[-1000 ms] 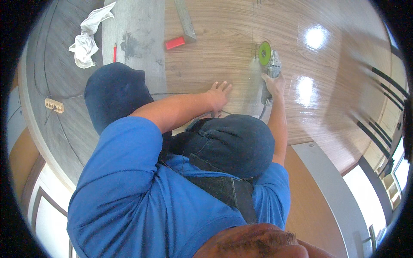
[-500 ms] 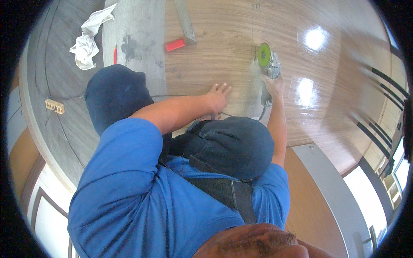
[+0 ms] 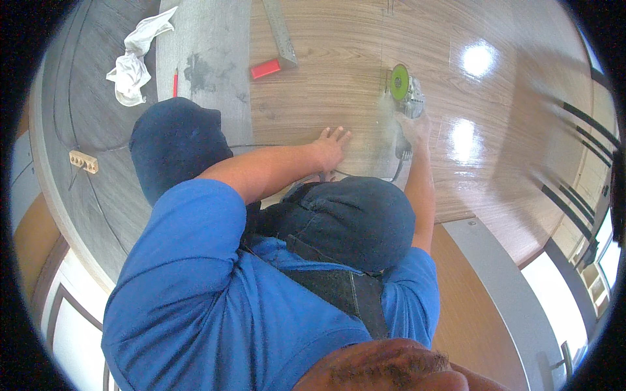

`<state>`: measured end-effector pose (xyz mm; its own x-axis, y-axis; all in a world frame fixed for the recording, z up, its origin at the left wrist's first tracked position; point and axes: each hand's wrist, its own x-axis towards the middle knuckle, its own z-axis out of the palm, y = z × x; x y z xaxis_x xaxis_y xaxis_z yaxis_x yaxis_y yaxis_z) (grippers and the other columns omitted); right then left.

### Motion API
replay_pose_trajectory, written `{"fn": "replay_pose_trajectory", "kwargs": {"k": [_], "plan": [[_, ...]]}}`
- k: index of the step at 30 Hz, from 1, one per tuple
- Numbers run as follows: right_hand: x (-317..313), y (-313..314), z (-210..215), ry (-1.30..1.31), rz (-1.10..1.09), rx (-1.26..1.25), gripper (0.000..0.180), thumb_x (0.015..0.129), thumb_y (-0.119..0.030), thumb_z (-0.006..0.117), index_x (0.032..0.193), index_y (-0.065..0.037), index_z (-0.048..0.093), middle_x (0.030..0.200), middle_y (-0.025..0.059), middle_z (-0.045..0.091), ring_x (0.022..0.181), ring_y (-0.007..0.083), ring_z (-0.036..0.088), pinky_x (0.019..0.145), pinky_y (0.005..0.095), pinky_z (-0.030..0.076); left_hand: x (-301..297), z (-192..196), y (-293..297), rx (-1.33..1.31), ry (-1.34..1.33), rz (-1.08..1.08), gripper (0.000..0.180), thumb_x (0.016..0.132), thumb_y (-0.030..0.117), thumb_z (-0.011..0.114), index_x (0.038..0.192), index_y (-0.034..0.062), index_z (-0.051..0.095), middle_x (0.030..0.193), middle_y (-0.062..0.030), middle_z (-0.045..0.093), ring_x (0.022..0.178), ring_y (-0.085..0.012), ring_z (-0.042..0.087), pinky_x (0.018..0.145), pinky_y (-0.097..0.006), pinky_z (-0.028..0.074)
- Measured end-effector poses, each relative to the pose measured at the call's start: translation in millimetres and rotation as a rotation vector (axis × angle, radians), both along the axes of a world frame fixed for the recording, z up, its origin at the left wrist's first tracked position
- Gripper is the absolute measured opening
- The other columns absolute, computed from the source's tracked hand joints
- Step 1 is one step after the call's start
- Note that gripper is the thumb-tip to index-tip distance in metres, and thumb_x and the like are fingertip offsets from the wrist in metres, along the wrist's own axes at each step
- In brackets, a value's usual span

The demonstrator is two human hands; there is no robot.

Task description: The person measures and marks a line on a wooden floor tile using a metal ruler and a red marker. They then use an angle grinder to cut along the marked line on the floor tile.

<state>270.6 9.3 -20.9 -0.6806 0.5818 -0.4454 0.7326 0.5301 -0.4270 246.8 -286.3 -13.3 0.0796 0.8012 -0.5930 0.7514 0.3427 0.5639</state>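
My right hand (image 3: 415, 127) is wrapped round the body of an angle grinder (image 3: 409, 104). Its round green disc (image 3: 399, 82) faces left and stands on edge close to the wood-look panel (image 3: 326, 98). Pale dust hazes the panel just below and left of the disc. To the left of the grinder, my left hand (image 3: 332, 146) lies flat on the panel with its fingers spread, holding nothing. A dark cord (image 3: 398, 171) leaves the grinder's rear end and passes by my knee. Whether the disc touches the panel cannot be made out.
A carpenter's square (image 3: 277, 45) with a red handle lies at the far left of the panel. Further left are a red pencil (image 3: 175, 83), a crumpled white cloth (image 3: 130, 72) and a power strip (image 3: 83, 161) with cords. Black handles (image 3: 590, 124) line the right side.
The grinder has shifted very slightly, its disc a touch to the left. My left hand stays in the same place.
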Motion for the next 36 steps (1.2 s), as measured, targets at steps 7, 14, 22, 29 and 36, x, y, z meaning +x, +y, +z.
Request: {"fn": "replay_pose_trajectory", "kwargs": {"k": [7, 14, 22, 29, 36], "plan": [[-7, -9, 13, 0.017, 0.007, 0.005, 0.075, 0.07, -0.032, 0.087, 0.135, -0.001, 0.065, 0.127, 0.0237, 0.072, 0.122, 0.039, 0.067, 0.102, 0.0446, 0.052, 1, -2, -1, -0.011, 0.039, -0.035, 0.054, 0.081, 0.048, 0.079, 0.122, 0.0127, 0.078, 0.173, -0.0258, 0.01, 0.158, -0.0505, 0.012, 0.123, -0.068, 0.021], [3, 0, 0, 0.078, -0.021, -0.023, 0.071, 0.07, -0.031, 0.087, 0.132, -0.002, 0.067, 0.124, 0.0213, 0.073, 0.119, 0.0364, 0.069, 0.101, 0.0443, 0.053, 0, 4, 2, -0.025, 0.039, -0.042, 0.043, 0.089, 0.041, 0.072, 0.124, 0.0161, 0.077, 0.174, -0.0241, 0.01, 0.158, -0.0495, 0.012, 0.123, -0.068, 0.021], [-11, -21, 30, -0.02, -0.01, -0.017, 0.068, 0.071, -0.028, 0.085, 0.132, -0.003, 0.067, 0.123, 0.0202, 0.074, 0.118, 0.0352, 0.069, 0.099, 0.0436, 0.054, -1, 2, -3, -0.027, 0.031, -0.031, 0.039, 0.095, 0.034, 0.065, 0.127, 0.0155, 0.076, 0.174, -0.0244, 0.009, 0.158, -0.0495, 0.012, 0.124, -0.068, 0.02], [4, -7, 6, 0.086, 0.002, 0.0, 0.07, 0.072, -0.029, 0.083, 0.135, -0.002, 0.065, 0.126, 0.0227, 0.072, 0.121, 0.037, 0.068, 0.101, 0.0451, 0.054, -1, 9, -1, -0.017, 0.039, -0.038, 0.037, 0.093, 0.034, 0.066, 0.121, 0.0124, 0.078, 0.173, -0.025, 0.01, 0.158, -0.0498, 0.012, 0.124, -0.068, 0.02], [1, -13, 16, 0.06, 0.002, 0.051, 0.068, 0.073, -0.029, 0.083, 0.133, -0.001, 0.066, 0.124, 0.0223, 0.072, 0.119, 0.0363, 0.068, 0.099, 0.0449, 0.054, -3, 11, 0, -0.017, 0.015, -0.029, 0.059, 0.077, 0.05, 0.082, 0.122, 0.0121, 0.078, 0.173, -0.0262, 0.01, 0.158, -0.0509, 0.012, 0.124, -0.068, 0.02]]}}
